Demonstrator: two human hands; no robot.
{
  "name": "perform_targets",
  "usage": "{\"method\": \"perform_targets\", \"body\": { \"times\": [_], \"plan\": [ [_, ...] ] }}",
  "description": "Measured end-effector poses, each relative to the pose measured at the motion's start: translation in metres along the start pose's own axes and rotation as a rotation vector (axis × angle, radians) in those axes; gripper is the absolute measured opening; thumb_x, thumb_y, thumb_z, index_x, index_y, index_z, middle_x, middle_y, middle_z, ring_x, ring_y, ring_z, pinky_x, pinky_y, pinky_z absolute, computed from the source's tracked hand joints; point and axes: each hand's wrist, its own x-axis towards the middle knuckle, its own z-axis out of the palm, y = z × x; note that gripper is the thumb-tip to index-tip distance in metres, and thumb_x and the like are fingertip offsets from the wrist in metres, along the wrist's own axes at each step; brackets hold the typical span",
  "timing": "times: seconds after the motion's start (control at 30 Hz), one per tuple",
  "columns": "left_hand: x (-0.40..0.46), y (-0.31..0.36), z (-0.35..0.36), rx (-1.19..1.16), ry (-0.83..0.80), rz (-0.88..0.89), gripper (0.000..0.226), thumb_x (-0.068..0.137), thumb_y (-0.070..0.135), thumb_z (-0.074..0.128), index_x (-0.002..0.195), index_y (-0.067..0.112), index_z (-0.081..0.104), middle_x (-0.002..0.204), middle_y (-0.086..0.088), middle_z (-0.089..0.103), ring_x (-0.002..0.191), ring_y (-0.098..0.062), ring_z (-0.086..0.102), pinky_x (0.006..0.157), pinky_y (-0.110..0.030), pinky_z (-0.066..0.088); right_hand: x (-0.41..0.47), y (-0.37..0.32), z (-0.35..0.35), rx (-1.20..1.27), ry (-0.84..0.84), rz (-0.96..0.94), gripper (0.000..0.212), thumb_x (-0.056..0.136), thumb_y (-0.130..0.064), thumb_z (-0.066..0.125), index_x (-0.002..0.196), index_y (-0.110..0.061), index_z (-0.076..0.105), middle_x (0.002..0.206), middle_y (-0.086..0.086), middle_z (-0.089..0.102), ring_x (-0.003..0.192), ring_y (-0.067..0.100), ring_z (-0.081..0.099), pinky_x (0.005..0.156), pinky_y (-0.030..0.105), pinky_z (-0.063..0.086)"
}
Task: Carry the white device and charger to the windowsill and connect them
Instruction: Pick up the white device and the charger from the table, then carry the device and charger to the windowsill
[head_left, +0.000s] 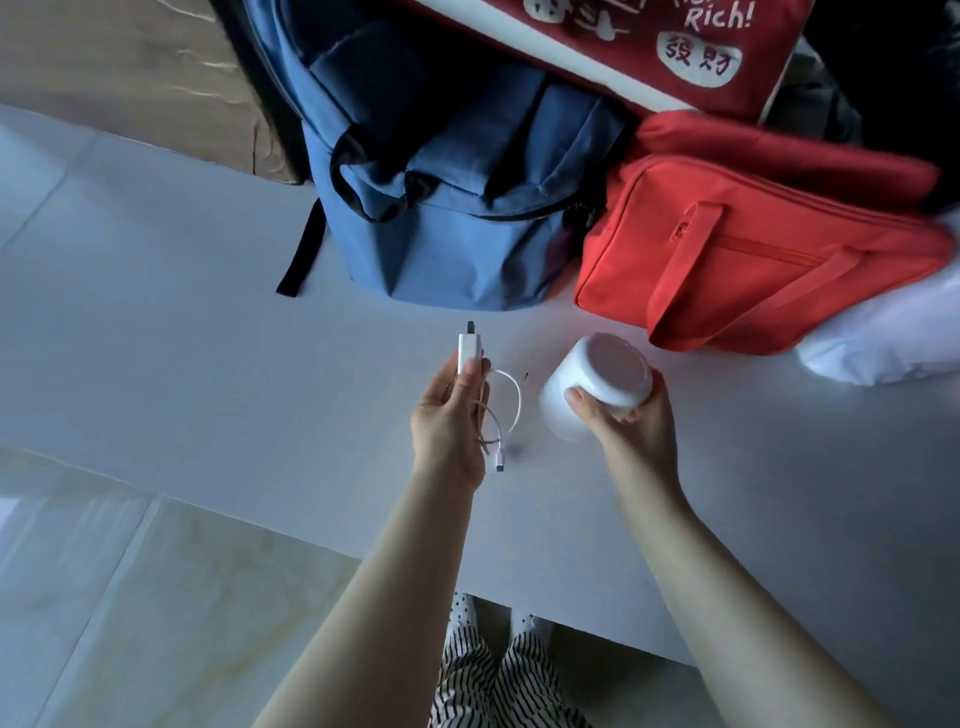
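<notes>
White sill/ledge surface (182, 322) fills most of the view; near edge runs diagonally from lower left down to the right, w/ pale tiled floor (156, 597) below it. Left + centre of the surface are open. Far side is crowded: blue backpack (457, 208) standing at centre, red bag (753, 249) just beside it on the right, red printed tote (649, 47) behind both, white cloth (883, 343) at the right edge. Both hands are over the open strip in front of the bags. Right hand (631, 421) is wrapped round the white device (597, 384), tilted, round flat face turned up. Left hand (449, 415) is closed on the charger (469, 348), thumb on its body, dark prongs pointing toward the backpack; cable (506, 410) loops beside the palm, plug end hanging free, not connected.
</notes>
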Motion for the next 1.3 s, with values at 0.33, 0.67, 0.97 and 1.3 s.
{"method": "perform_targets", "body": {
  "times": [0.33, 0.67, 0.97, 1.3],
  "plan": [
    [-0.051, 0.084, -0.033, -0.439, -0.043, -0.135, 0.021, 0.090, 0.027, 0.060, 0.105, 0.014, 0.067, 0.086, 0.004, 0.078, 0.079, -0.004, 0.074, 0.086, -0.021, 0.051, -0.008, -0.069, 0.053, 0.073, -0.263, 0.110, 0.061, 0.062, -0.041, 0.072, 0.119, -0.025, 0.061, 0.110, -0.009, 0.068, 0.095, 0.001, 0.062, 0.079, 0.021, 0.046],
    [-0.143, 0.129, -0.103, -0.626, 0.059, 0.109, 0.045, 0.068, 0.019, 0.077, 0.109, 0.005, 0.067, 0.108, -0.004, 0.074, 0.085, -0.011, 0.075, 0.080, -0.025, 0.058, -0.060, -0.117, 0.101, 0.002, -0.685, 0.102, 0.061, 0.058, -0.048, 0.077, 0.114, -0.031, 0.059, 0.120, -0.004, 0.063, 0.119, 0.019, 0.056, 0.107, 0.045, 0.043],
    [-0.210, 0.103, -0.143, -0.696, 0.220, 0.272, 0.022, 0.086, 0.021, 0.067, 0.103, 0.007, 0.065, 0.077, -0.002, 0.077, 0.068, -0.007, 0.074, 0.074, -0.019, 0.056, -0.118, -0.131, 0.112, -0.125, -0.956, 0.130, 0.041, 0.078, -0.036, 0.073, 0.114, -0.027, 0.055, 0.111, -0.002, 0.058, 0.105, 0.020, 0.054, 0.089, 0.034, 0.049],
    [-0.270, 0.078, -0.187, -0.810, 0.349, 0.401, 0.038, 0.084, 0.019, 0.069, 0.120, 0.011, 0.058, 0.074, -0.001, 0.076, 0.058, -0.005, 0.072, 0.076, -0.019, 0.054, -0.177, -0.122, 0.126, -0.251, -1.159, 0.174, 0.052, 0.078, -0.039, 0.073, 0.122, -0.019, 0.056, 0.102, -0.004, 0.061, 0.088, 0.013, 0.057, 0.073, 0.032, 0.054]
  ]
}}
